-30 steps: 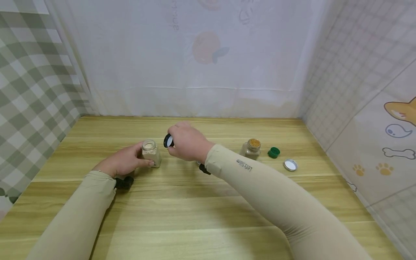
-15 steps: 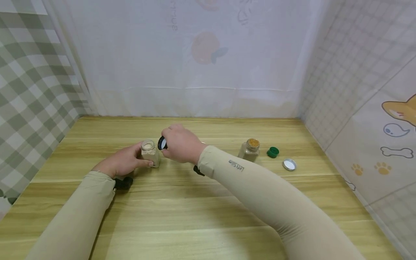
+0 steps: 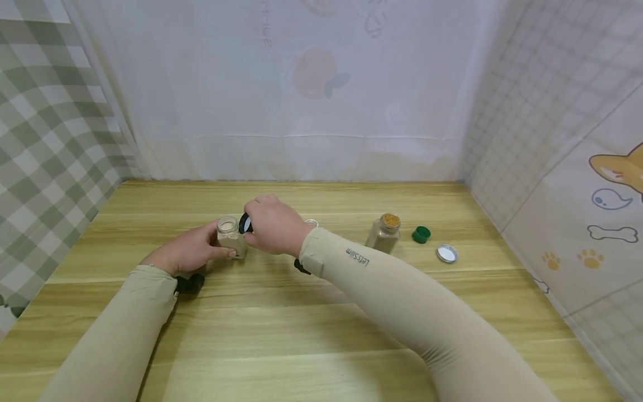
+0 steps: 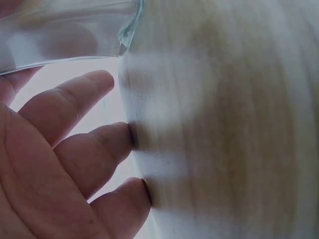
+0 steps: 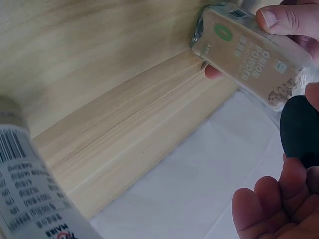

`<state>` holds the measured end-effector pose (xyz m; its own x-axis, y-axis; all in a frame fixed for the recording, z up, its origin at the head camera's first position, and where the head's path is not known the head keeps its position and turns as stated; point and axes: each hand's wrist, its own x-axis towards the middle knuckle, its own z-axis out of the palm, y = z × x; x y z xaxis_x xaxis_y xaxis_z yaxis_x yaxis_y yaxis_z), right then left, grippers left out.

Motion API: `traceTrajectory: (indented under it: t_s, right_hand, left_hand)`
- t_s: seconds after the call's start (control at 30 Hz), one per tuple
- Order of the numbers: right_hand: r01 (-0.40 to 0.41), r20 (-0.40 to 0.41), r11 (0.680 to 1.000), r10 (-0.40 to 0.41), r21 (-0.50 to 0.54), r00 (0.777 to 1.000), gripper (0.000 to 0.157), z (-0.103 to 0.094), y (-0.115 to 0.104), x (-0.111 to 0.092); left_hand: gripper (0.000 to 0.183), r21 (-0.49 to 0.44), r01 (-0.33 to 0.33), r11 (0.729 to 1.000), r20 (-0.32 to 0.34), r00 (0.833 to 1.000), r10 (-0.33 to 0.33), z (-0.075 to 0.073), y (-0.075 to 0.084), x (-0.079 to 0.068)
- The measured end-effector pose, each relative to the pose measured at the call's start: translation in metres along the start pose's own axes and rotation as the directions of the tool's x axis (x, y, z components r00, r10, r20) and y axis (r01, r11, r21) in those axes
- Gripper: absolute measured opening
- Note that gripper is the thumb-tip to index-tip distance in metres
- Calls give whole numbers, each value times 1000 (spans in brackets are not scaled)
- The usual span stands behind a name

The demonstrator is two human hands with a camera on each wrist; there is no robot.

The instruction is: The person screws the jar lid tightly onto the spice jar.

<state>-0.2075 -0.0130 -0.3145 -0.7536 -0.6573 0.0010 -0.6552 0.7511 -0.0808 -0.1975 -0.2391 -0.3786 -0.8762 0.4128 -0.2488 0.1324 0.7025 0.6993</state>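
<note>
My left hand grips a glass jar of onion powder, thumb on the near side and fingers behind it. The jar stands upright and uncapped on the table, pale powder inside. Its printed label shows in the right wrist view. In the left wrist view the jar's lower edge is above my fingers. My right hand pinches a black lid on edge, its white inside partly visible. The lid is right at the jar's rim, on its right side.
A glass jar with orange powder at its mouth stands at right, partly behind my right sleeve. Beside it lie a green cap and a white-lined lid. A jar rim peeks out behind my right wrist; a labelled bottle shows in the right wrist view.
My right hand has moved left with the black lid, bringing it from a gap away to the jar's rim. My left hand and the jar have stayed in place.
</note>
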Motion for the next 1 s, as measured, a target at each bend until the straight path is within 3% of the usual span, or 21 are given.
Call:
traceTrajectory:
  t_s: [0.2,1.0]
  right_hand:
    - [-9,-13,999,9,32,1000,35,2,0,1]
    - [-25,21,989,22,146,1000,39,3,-8,6]
  left_hand:
    - [69,22,12,1000,0,1000,-12,-1,1,-1]
    - [63,22,-8,1000,-5,1000,9,-1,2,-1]
